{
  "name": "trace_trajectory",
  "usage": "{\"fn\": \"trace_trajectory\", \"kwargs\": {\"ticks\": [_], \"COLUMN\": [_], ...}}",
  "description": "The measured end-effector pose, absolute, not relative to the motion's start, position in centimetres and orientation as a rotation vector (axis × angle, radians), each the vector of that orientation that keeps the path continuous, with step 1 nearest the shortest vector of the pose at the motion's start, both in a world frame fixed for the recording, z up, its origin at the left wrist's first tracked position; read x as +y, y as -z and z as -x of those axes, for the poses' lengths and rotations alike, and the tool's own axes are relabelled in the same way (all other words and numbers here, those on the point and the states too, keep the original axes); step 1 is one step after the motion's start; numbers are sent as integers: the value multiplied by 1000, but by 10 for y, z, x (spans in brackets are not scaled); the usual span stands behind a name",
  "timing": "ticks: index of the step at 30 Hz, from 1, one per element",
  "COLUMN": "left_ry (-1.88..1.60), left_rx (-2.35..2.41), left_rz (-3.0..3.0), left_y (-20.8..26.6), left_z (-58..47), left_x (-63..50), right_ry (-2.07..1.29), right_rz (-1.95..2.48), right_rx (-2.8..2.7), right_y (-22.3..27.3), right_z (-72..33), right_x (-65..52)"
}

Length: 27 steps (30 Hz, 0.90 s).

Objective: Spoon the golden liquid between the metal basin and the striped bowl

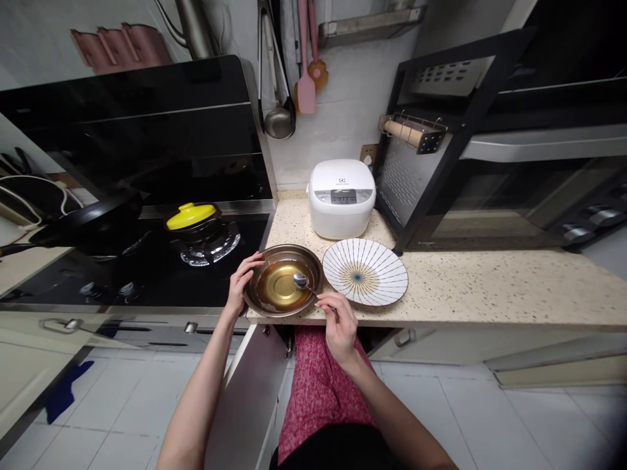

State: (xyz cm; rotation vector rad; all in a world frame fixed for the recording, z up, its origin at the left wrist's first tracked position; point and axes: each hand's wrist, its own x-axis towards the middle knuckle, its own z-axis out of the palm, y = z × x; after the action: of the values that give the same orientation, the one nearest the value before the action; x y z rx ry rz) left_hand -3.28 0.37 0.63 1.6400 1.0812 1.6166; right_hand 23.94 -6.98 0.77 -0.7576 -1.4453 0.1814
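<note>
A wide metal bowl (283,313) with amber liquid in it sits at the counter's front edge. My left hand (241,281) grips its left rim, fingertips over the inside. Pinched in my right hand (339,321) is a metal spoon (300,281), its head over the liquid near the bowl's right side. Whether the spoon touches the liquid I cannot tell. To the right, close to the bowl, lies a white plate (386,274) with dark radiating lines and a yellowish centre.
A white rice cooker (341,219) stands behind the plate. On the stove at left are a black pot with a yellow lid (191,215) and a dark wok (93,225). A cabinet door (249,391) hangs open below. An oven (514,196) occupies the right side.
</note>
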Motion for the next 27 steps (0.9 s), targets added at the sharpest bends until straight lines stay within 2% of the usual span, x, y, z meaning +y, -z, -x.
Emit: {"fn": "trace_trajectory", "kwargs": {"ticks": [27], "left_ry": [-1599], "left_rx": [1087], "left_rz": [-1637], "left_y": [-9], "left_z": [32], "left_x": [2], "right_ry": [-365], "right_rz": [811], "right_rx": [-1410], "right_y": [7], "right_z": [-225], "right_x": [-60]}}
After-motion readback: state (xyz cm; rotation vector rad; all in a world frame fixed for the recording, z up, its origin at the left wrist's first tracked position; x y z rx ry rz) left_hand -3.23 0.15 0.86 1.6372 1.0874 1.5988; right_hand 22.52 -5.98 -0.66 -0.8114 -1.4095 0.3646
